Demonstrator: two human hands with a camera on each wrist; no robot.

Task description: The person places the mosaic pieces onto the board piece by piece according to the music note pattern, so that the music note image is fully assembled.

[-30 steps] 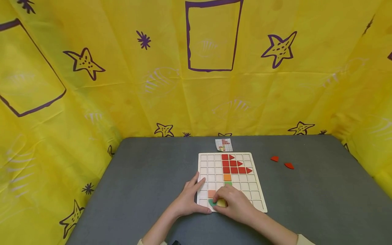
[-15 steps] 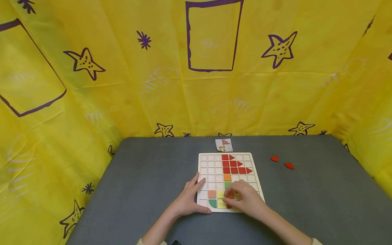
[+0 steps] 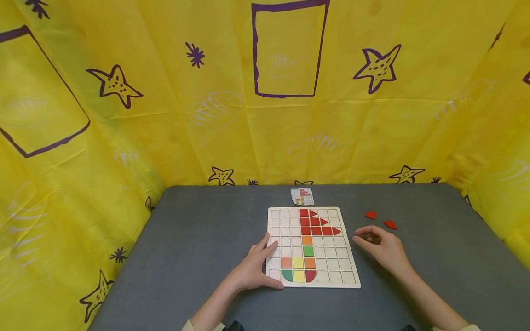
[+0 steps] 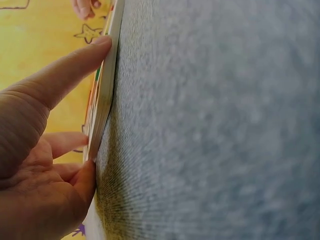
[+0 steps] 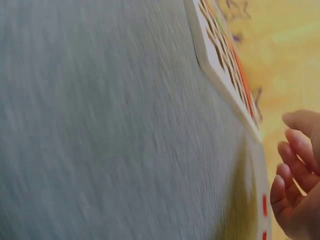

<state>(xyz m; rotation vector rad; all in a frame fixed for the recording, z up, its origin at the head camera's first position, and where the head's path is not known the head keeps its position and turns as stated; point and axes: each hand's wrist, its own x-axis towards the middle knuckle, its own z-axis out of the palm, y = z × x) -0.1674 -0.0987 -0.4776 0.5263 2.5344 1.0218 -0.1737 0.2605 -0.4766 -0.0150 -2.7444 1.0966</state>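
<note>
A white grid board (image 3: pixel 333 264) lies on the grey table, with coloured tiles in several cells. Red squares and triangles fill part of its upper rows. Below come an orange square (image 3: pixel 307 240) and a green square (image 3: pixel 308 251). At the bottom, yellow squares (image 3: pixel 298 276) sit between a green quarter-round tile (image 3: pixel 287 276) and a dark red one (image 3: pixel 310 276). My left hand (image 3: pixel 252 270), fingers spread, rests against the board's left edge; its thumb touches the lower corner. Right of the board, my right hand (image 3: pixel 385 250) hovers with loosely bent fingers, holding nothing.
Two loose red tiles, one (image 3: pixel 370 215) farther left and one (image 3: pixel 390 225) nearer, lie beyond my right hand. A small printed pattern card (image 3: pixel 302 196) lies behind the board. Yellow patterned cloth (image 3: pixel 273 138) hangs along the back and sides.
My right hand has left the board's bottom rows and moved right, toward the loose red tiles. The dark red quarter-round tile is now uncovered. The left hand stays put.
</note>
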